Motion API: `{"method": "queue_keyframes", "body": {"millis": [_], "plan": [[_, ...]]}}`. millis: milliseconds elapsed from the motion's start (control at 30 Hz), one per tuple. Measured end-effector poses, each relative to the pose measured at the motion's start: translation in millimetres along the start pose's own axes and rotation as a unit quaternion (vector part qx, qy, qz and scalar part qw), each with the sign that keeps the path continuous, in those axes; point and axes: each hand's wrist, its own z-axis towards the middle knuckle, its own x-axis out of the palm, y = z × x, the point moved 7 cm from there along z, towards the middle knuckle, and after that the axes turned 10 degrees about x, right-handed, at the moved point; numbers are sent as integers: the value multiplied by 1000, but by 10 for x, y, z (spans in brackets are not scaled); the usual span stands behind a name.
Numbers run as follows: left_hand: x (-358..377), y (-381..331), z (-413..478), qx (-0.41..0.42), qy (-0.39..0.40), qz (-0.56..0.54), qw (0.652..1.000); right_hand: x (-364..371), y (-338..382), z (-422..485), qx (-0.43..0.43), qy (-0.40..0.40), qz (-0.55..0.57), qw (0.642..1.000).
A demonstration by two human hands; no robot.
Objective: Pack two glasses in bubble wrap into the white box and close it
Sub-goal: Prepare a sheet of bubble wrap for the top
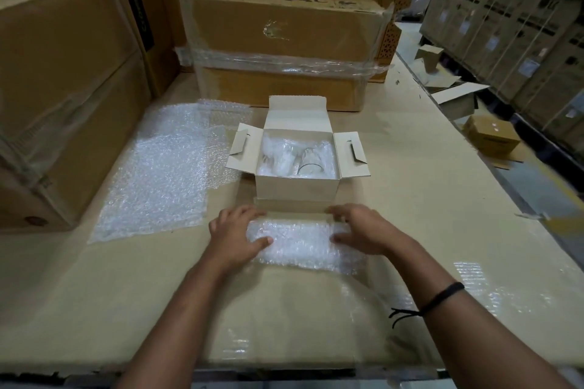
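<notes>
Item: white box (297,193), flaps open, on the cardboard worktop (426,199) just beyond the hands. Contents: a clear glass (309,163) lying at right, a wrapped bundle (279,161) at left. Left hand (235,238) and right hand (363,230) each grip an end of a folded bubble-wrap piece (300,245), fingers curled over its far edge, thumbs on top. Whether it encloses anything cannot be told. Likely risks: scant padding lets glass knock glass; overfilling stops the lid closing.

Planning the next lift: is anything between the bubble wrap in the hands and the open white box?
Nothing loose lies between them. The folded bubble wrap, held by the left hand and right hand, sits just before the white box; only its near wall must be cleared. Its lid and side flaps stand open.
</notes>
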Motion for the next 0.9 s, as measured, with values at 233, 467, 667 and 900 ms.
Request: {"method": "queue_keyframes", "body": {"millis": [233,467,667,900], "plan": [[30,51,22,1,36,16,999,83,4,52,12,48,-77,996],[-279,-38,94,51,-130,-120,983,-125,169,12,-29,-137,-18,990],[-42,68,91,116,36,23,992,-42,190,49,-41,-137,-112,983],[-114,179,122,91,8,-14,996,28,117,18,-2,-12,-50,999]]}}
